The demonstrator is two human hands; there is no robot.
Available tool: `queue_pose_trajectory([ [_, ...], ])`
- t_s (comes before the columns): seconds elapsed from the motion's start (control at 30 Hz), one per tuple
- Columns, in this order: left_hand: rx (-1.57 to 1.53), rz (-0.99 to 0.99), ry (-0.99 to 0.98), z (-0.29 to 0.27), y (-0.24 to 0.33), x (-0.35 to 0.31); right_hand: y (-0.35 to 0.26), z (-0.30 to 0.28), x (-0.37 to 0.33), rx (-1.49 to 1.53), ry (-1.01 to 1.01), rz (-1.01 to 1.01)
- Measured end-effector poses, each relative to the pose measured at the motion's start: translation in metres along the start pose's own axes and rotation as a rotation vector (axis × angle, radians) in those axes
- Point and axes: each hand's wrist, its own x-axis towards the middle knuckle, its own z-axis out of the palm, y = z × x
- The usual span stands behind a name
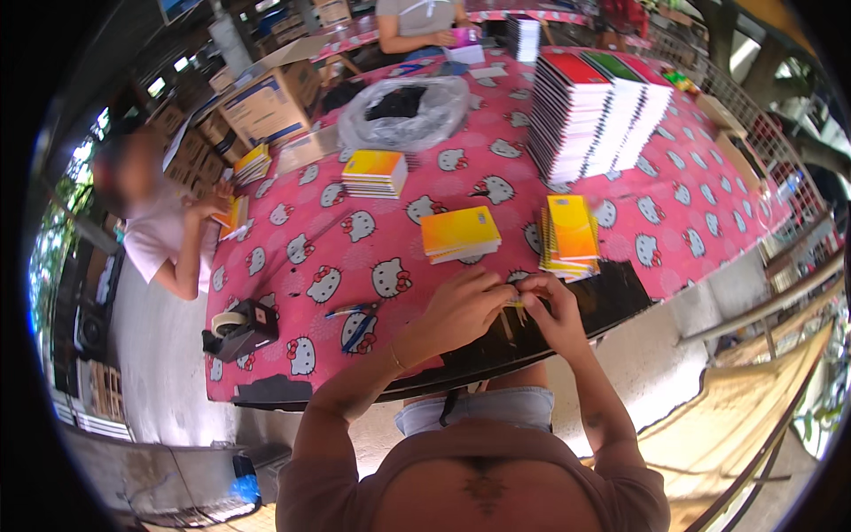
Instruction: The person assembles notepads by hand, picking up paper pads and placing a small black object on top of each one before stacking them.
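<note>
My left hand point(467, 307) and my right hand point(553, 316) meet over the table's near edge, fingertips pinched together around something small and partly yellow that I cannot make out. Just beyond my left hand lies a stack of yellow-orange notebooks point(458, 232). Past my right hand is another stack of yellow spiral notebooks point(570, 229), its lower ones sticking out unevenly. A blue-handled pair of pliers or cutters point(358, 328) rests on the cloth to the left of my left forearm.
On the pink cat-print tablecloth point(341, 285) stand a tape dispenser point(241, 328), more yellow notebooks point(375, 173), a plastic bag point(403, 111) and tall notebook stacks point(572, 120). A person point(168, 213) at left handles notebooks; another person point(417, 27) works at the far side. Cardboard boxes point(263, 106) stand behind.
</note>
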Motion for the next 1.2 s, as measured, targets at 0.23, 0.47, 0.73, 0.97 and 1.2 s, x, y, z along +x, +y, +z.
queue_pose_trajectory([
  [0.23, -0.128, -0.032, 0.473, -0.031, -0.018, 0.029, -0.035, -0.031, 0.031, -0.595, 0.069, -0.218],
  [0.47, -0.049, -0.269, 0.42, -0.027, -0.096, -0.019, 0.029, -0.077, 0.064, -1.205, -0.131, -0.157],
  [0.73, 0.232, -0.314, 0.338, -0.06, -0.177, -0.05, 0.003, -0.029, 0.047, -0.758, 0.054, -0.349],
  [0.97, 0.503, 0.003, 0.139, 0.016, -0.12, -0.045, 0.022, 0.025, 0.036, -0.561, -0.018, -0.281],
  [1.2, 0.194, -0.002, 0.132, 0.0, -0.05, -0.04, 0.014, 0.026, 0.026, -0.24, -0.034, -0.051],
])
